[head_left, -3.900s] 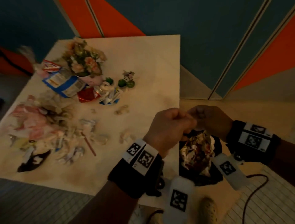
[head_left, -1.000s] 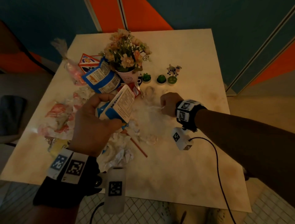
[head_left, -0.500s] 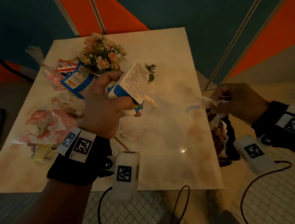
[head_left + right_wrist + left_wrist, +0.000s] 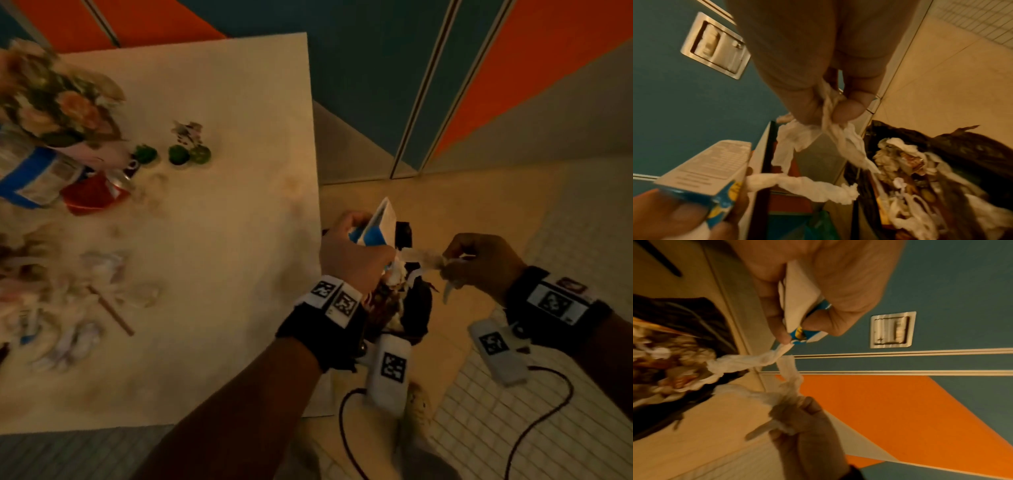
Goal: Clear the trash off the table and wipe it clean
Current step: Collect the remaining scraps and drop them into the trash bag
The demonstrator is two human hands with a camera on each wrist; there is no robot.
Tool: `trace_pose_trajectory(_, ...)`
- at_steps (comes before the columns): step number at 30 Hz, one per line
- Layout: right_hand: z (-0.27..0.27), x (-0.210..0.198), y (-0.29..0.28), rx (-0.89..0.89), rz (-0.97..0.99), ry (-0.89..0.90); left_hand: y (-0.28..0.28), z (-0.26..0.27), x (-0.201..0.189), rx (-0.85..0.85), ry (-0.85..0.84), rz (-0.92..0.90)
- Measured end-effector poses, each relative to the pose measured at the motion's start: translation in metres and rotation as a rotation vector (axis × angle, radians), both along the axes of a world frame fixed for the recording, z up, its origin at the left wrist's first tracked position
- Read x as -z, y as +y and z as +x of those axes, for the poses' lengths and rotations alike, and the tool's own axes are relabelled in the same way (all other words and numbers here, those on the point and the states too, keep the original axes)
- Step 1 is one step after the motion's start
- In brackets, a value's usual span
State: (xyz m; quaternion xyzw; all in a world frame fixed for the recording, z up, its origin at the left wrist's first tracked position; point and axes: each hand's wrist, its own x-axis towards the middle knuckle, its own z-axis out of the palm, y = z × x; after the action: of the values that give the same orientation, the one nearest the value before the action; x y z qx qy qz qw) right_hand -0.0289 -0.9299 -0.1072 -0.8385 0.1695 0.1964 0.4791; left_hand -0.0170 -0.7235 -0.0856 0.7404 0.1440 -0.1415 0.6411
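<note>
Holding a blue-and-white carton [image 4: 378, 226] in the left hand [image 4: 352, 255], fingers wrapped round it, over the black trash bag [image 4: 416, 308] on the floor just off the table [image 4: 222, 240] edge. Right hand [image 4: 479, 263] pinches a twisted tissue [image 4: 830, 134] above the same bag; a strand of it reaches across to the carton. Bag already stuffed with paper. More wrappers [image 4: 41, 178], crumpled tissues [image 4: 68, 339] and a flower pot [image 4: 65, 113] on the tabletop's left side.
</note>
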Motion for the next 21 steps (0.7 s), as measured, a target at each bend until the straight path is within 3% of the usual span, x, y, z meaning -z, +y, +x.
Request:
trace_pose_trajectory(4,0.019,0.044,-0.024,-0.070,-0.057,0.142,-0.048,-0.007,0.071,-0.088,0.147,0.139)
trace_pose_trajectory(9,0.042,0.105,-0.020,-0.229,-0.181,0.244,-0.069,-0.016,0.157,-0.166,0.118,0.295)
trace_pose_trajectory(16,0.074,0.180,0.013,-0.496,-0.309,0.347,-0.062,-0.006,0.267,0.149,0.251,0.546)
trace_pose_trajectory(19,0.081,0.212,0.023,-0.531,-0.375,0.377,-0.064,0.000,0.296,0.288,0.267,0.783)
trace_pose_trajectory(21,0.082,0.230,0.027,-0.612,-0.424,0.365,-0.066,0.003,0.309,0.365,0.303,0.792)
